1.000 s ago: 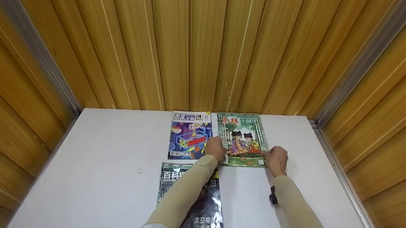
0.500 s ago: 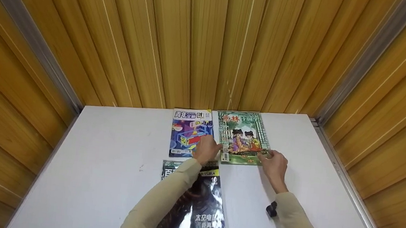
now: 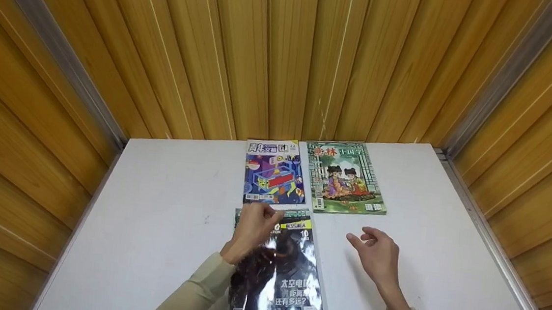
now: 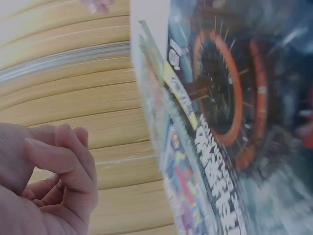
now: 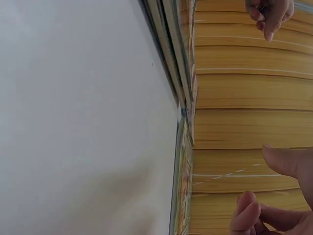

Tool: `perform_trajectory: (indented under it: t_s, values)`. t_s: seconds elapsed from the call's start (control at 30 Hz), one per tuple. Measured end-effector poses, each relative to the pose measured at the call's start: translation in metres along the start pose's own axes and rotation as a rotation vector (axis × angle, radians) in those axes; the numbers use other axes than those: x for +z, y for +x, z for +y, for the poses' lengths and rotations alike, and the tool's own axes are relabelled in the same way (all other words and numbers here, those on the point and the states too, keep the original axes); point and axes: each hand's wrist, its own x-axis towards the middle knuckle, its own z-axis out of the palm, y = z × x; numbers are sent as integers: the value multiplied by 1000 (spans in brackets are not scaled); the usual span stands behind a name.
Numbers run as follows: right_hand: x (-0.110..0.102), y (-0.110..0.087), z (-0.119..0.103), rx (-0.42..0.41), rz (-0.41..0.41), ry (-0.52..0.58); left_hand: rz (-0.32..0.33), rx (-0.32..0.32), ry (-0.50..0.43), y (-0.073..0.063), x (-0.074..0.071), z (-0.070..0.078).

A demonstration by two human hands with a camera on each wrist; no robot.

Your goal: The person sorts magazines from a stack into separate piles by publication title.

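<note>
Fingers of the left hand [image 3: 253,227] are loosely curled, with nothing grasped; the hand is suspended over the far part of the black magazine [image 3: 268,287], and a gap between hand and cover is shown in the left wrist view. The right hand [image 3: 377,256] is positioned above the white table [image 3: 167,225], to the right of the black magazine, with thumb and fingers parted and nothing grasped. The black magazine is laid flat, cover up, nearest the person. The purple magazine [image 3: 274,177] is located just beyond it, and the green magazine [image 3: 348,180] is set to the right of the purple one, separated by a narrow gap. Both are laid flat near the wood-patterned wall [image 3: 283,62].
</note>
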Motion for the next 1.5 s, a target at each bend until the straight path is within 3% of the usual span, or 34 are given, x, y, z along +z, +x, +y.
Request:
perform_trajectory:
  t_s: [0.13,0.27,0.4,0.6,0.73,0.8,1.0,1.1,1.3,1.5]
  values:
    - [-5,-29,0,54,-42,-35,2,27,30,-35,-19,3]
    - [-1,-54,1,124,-102,-39,59,1,95,-69,-33,-3]
    - [6,-75,3,191,-133,-45,86,-81,118,-103,-37,-11]
    - [18,-101,9,234,-160,-39,47,-212,170,-141,-33,-22]
    - [28,-110,10,226,-195,-20,64,-272,251,-156,-27,-33]
    - [33,-114,10,219,-213,-22,79,-279,288,-163,-17,-47]
    - [45,-121,14,214,-235,-51,16,-331,334,-174,14,-93]
    - [50,-124,16,232,-268,-45,-11,-362,355,-178,20,-105]
    - [55,-127,19,231,-330,-90,-23,-416,320,-187,20,-106]
    - [55,-128,16,227,-355,-105,-2,-391,312,-198,23,-111]
